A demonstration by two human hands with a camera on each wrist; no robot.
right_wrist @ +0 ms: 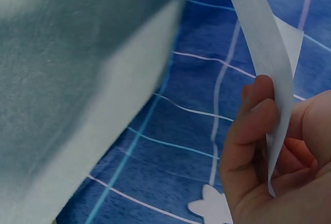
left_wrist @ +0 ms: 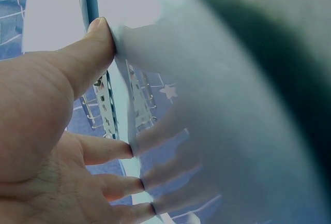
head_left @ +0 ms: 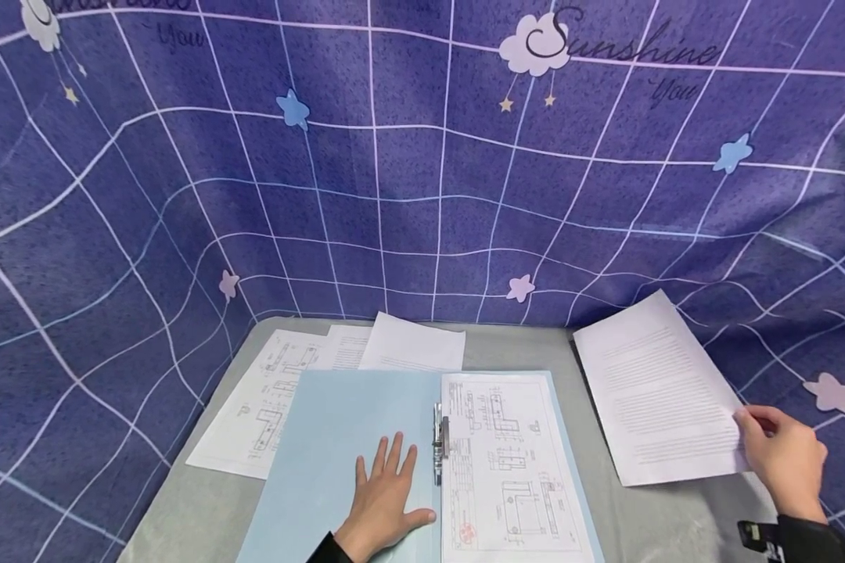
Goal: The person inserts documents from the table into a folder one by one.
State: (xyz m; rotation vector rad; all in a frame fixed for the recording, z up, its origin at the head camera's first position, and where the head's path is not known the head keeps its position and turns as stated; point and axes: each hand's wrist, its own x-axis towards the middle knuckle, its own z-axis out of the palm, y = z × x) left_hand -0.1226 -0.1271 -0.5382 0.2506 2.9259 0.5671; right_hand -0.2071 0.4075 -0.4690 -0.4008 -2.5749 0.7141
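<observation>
A light blue folder (head_left: 338, 438) lies spread on the table, a metal clip (head_left: 439, 444) along its spine. On its right side rests a sheet with technical drawings (head_left: 510, 469) and a red stamp. My left hand (head_left: 387, 500) is spread flat on the bare left cover, thumb toward the clip; in the left wrist view the fingertips (left_wrist: 135, 182) touch the glossy cover, which mirrors them. At the right, my right hand (head_left: 782, 457) pinches the lower right edge of printed paper (head_left: 665, 399), which is raised and tilted. The right wrist view shows this paper (right_wrist: 282, 89) edge-on between thumb and fingers.
Behind the folder's upper left lie a drawing sheet (head_left: 232, 438) and printed pages (head_left: 415, 344), partly covered by it. A dark edge (head_left: 595, 410) shows along the raised paper's left side. Blue patterned cloth (head_left: 408, 188) encloses the grey table (head_left: 162, 508) at the back and sides.
</observation>
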